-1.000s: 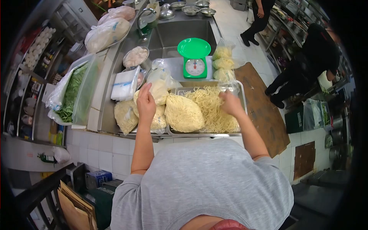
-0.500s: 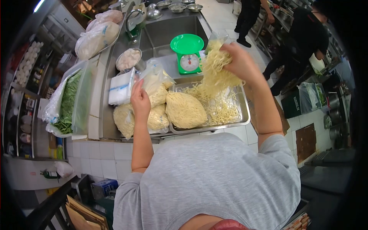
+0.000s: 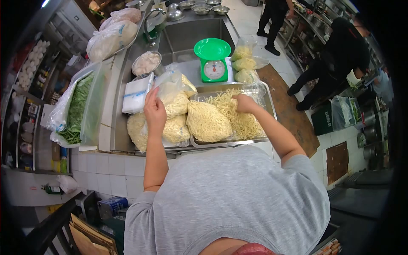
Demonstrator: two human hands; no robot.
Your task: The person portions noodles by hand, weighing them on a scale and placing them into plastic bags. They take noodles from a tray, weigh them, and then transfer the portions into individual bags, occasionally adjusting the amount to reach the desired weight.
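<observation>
My right hand (image 3: 245, 103) is down at the loose yellow noodles (image 3: 246, 125) in the metal tray (image 3: 272, 106), its fingers closed on some strands. A bagged mound of noodles (image 3: 208, 122) sits at the tray's left side. My left hand (image 3: 155, 112) is raised with its fingers stretched out, beside a clear plastic bag (image 3: 169, 83) and over more bagged noodles (image 3: 175, 128). Just left of that hand lies a stack of white plastic bags (image 3: 137, 94). Behind the tray stands a green dial scale (image 3: 213, 63) with its round pan on top.
Small filled bags (image 3: 245, 63) lie right of the scale, near a brown board (image 3: 289, 106). A bowl of pale food (image 3: 147, 63) stands by the sink (image 3: 191, 32). Left is a tub of green vegetables (image 3: 78, 108). Two people (image 3: 335, 59) in dark clothes stand at the right.
My right hand has come down from above the tray, lowering the lifted noodles into it. The small bags behind are now uncovered. My left hand stays almost in place.
</observation>
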